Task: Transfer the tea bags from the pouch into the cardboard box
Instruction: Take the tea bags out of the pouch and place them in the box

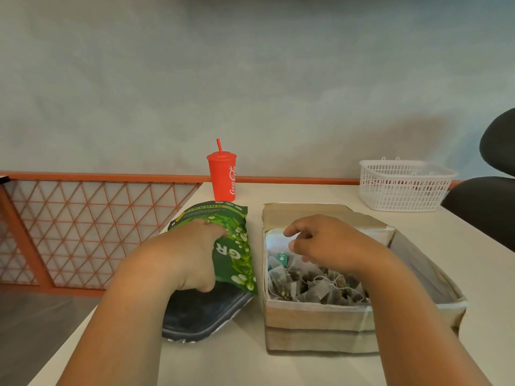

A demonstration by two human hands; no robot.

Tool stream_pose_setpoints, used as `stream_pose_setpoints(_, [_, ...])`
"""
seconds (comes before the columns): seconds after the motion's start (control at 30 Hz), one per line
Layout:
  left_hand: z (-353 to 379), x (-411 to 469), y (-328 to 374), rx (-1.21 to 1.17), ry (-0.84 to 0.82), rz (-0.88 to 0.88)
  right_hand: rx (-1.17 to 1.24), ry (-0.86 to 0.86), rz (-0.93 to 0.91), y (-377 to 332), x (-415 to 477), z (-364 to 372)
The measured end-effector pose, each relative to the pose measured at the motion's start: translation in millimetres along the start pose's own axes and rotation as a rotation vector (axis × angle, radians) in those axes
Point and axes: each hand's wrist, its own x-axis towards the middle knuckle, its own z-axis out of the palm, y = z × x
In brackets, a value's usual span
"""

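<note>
On the pale table [306, 369], the green tea pouch [237, 260] lies just left of the cardboard box [312, 324], its dark mouth open toward the viewer. Left hand [189, 254] grips the pouch's upper side. Right hand [328, 243] hovers over the box, fingers loosely curled, nothing seen in them. Tea bags [315, 288] are heaped in the box's near end. Red Coca-Cola cup [223, 179] and white basket [401, 188] stand behind.
</note>
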Motion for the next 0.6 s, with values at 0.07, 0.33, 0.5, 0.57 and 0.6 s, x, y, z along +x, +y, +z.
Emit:
stream_pose_setpoints(0.07, [2, 2, -2, -0.001, 0.142, 0.030, -0.005, 0.000, -0.024, -3, -1, 0])
stream_pose_setpoints(0.33, [-10, 10, -5, -0.152, 0.459, 0.131, 0.072, 0.074, -0.187, -18, -5, 3])
stream_pose_setpoints(0.5, [-16, 1, -8, -0.389, 0.783, 0.359, 0.111, 0.073, -0.363, -42, -12, 12])
stream_pose_setpoints(0.57, [-16, -1, -7, -0.432, 0.841, 0.385, 0.030, 0.103, -0.383, -48, -12, 17])
stream_pose_setpoints(0.6, [-17, -1, -6, -0.443, 0.857, 0.392, -0.007, 0.130, -0.383, -49, -11, 19])
